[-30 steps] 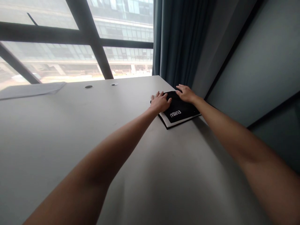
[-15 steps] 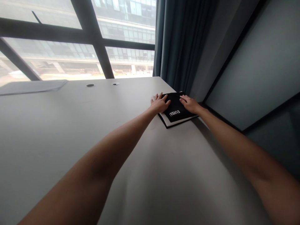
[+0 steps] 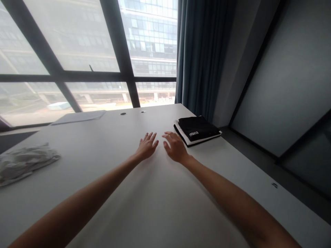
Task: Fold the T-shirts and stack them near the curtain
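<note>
My left hand (image 3: 147,147) is over the white table (image 3: 108,151), fingers spread and holding nothing. Close to its right, my right hand (image 3: 176,146) is also open and empty, its fingers pointing forward and left. Just beyond my right hand lies a stack of folded cloth: a black garment (image 3: 199,126) with white lettering is on top, and white cloth (image 3: 187,137) shows beneath it, with a black layer at the bottom. Neither hand appears to touch the stack. Whether the palms touch the table I cannot tell.
A crumpled light grey cloth (image 3: 28,162) lies at the table's left. Flat white sheets (image 3: 79,117) rest at the far edge, near two round cable holes. A small dark object (image 3: 274,185) sits by the right edge. Windows and a blue curtain (image 3: 204,58) stand behind.
Both hands have come off the black garment and moved left and nearer to me. The folded stack stays on the table. My view has turned left and up, bringing the grey cloth into sight.
</note>
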The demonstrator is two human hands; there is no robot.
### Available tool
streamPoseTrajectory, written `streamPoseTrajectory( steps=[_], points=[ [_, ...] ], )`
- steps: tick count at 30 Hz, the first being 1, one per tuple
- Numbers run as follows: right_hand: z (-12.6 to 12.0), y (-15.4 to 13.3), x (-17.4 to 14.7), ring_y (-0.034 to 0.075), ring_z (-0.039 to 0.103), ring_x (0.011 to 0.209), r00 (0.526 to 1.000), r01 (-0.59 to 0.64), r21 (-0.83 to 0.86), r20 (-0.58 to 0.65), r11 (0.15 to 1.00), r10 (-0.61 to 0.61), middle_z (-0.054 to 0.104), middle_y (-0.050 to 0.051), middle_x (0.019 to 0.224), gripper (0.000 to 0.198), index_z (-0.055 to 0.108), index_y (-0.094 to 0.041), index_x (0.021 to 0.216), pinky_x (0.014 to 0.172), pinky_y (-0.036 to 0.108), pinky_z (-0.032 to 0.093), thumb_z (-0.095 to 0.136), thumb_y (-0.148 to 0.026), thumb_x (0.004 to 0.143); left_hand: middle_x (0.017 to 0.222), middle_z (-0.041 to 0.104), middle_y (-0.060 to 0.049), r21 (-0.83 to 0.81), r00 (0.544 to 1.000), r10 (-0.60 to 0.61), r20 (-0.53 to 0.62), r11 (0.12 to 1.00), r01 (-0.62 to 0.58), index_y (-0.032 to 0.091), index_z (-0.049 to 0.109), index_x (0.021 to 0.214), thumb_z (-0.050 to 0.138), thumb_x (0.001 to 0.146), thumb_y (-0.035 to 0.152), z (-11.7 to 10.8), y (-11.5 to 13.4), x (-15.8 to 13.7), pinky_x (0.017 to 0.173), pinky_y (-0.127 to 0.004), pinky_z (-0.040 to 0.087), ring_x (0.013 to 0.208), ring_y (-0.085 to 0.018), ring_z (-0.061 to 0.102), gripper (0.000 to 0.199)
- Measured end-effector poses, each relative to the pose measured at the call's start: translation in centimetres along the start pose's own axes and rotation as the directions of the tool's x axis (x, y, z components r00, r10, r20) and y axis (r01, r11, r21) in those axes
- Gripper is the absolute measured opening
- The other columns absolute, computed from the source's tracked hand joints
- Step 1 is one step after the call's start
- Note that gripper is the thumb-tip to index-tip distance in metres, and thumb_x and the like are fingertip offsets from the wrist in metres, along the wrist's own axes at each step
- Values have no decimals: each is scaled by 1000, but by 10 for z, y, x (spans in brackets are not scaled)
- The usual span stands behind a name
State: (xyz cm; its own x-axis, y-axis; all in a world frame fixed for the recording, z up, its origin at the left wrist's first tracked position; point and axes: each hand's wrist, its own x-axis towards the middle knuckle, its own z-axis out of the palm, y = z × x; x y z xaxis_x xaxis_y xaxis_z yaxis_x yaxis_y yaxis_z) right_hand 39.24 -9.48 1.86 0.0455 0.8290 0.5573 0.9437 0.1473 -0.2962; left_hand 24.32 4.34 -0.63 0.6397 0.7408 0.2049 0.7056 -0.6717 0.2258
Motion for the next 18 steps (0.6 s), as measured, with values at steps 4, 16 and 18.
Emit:
streamPoseTrajectory(
  steps=[4,16,18],
  points=[
    [43,-40,-5,26,43,142,987,-89,25,136,996,85,52,9,152,45,58,-25,141,116,43,33,41,-35,101,167,29,-12,65,995,-32,96,998,26,17,32,160,27,105,44,-4,-30,-55,121,-59,22,156,-30,19,61],
    [88,-51,-9,32,26,153,909,-111,-38,400,993,117,35,17,164,51,47,-17,150,120,64,14,34,-36,104,168,24,-10,63,984,78,160,994,-89,22,28,161,27,105,45,-2,-30,-106,122,-62,14,156,-29,18,60],
    [87,-51,-10,32,26,153,906,-102,-52,408,993,115,35,16,164,51,48,-18,150,120,64,15,34,-36,105,168,25,-10,54,985,76,154,995,-85,22,29,161,27,105,45,-2,-30,-107,123,-62,14,156,-30,19,60]
  ],
)
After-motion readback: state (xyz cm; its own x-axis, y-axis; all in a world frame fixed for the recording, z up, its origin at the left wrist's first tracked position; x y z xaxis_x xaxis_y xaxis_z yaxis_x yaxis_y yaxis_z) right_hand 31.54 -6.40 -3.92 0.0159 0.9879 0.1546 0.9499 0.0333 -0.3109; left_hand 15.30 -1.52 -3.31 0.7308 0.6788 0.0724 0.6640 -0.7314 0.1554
